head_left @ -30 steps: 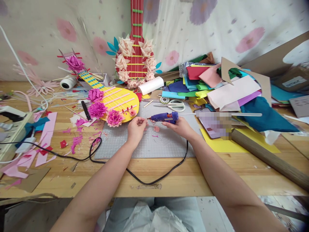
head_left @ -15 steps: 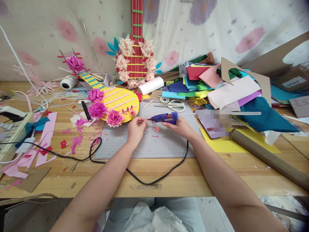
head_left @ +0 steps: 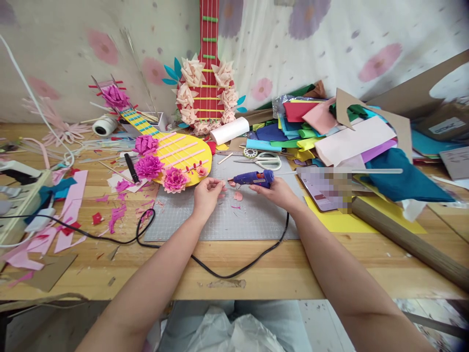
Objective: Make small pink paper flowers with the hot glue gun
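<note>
My right hand [head_left: 278, 192] is wrapped round a blue glue gun [head_left: 252, 179], its nozzle aimed left above the grey cutting mat [head_left: 176, 222]. A clear glue stick [head_left: 377, 171] sticks out behind it. Fingers pinched, my left hand [head_left: 209, 194] is just left of the nozzle; what it holds is too small to make out. Between the hands a small peach paper piece [head_left: 238, 195] lies on the mat. Beyond my left hand rests a yellow paper guitar [head_left: 186, 151] with pink paper flowers [head_left: 175, 179].
A black cord [head_left: 227, 277] loops across the mat and table front. White-handled scissors [head_left: 268, 160] lie behind the glue gun. A red guitar [head_left: 207, 93] stands at the back. Coloured paper [head_left: 351, 139] and a phone [head_left: 318, 188] are right; pink scraps [head_left: 71, 210] and a power strip [head_left: 27, 200] left.
The glue gun in my right hand has drawn slightly right, widening the gap between its nozzle and my left fingers. My left hand stays nearly in place, still pinched.
</note>
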`<state>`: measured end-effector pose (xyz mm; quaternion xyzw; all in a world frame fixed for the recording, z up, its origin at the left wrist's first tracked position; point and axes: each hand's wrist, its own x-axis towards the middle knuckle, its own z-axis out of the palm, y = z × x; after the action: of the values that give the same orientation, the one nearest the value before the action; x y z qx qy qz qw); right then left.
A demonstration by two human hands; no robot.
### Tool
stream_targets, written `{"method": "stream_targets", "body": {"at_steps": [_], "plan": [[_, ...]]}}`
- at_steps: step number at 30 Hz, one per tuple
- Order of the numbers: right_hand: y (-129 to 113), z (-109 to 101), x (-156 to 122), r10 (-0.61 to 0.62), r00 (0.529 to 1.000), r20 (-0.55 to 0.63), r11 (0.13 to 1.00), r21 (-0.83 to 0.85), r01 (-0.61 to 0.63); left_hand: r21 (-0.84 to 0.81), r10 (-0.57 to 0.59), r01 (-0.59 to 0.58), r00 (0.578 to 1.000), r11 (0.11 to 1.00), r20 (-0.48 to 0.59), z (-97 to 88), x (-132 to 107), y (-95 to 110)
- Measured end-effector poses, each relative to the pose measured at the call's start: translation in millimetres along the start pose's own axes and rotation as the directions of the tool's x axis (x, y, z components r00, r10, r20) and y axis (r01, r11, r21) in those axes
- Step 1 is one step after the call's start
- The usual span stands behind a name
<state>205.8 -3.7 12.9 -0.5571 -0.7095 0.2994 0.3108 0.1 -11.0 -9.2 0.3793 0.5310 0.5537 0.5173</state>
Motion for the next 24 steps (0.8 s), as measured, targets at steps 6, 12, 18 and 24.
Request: {"method": "stream_targets", "body": {"at_steps": [6, 12, 18, 24], "plan": [[20, 4, 15, 0.175, 0.948, -0.265, 0.982, -0.019, -0.187, -0.105, -0.042, 0.047, 0.998, 0.993, 0.052, 0.8, -8, 12], [27, 10, 29, 0.224, 0.918, -0.326, 0.933, -0.199, -0.298, -0.117, 0.067, -0.059, 0.995, 0.991, 0.071, -2.4, -11, 27], [20, 6, 21, 0.224, 0.928, -0.297, 0.912, -0.272, -0.307, -0.062, 0.245, -0.245, 0.970, 0.968, -0.014, -19.4, -6, 62], [15, -17, 4, 0.136, 0.940, -0.314, 0.798, -0.527, -0.291, 0.137, 0.379, -0.361, 0.914, 0.922, -0.143, -57.3, 7, 108]]}}
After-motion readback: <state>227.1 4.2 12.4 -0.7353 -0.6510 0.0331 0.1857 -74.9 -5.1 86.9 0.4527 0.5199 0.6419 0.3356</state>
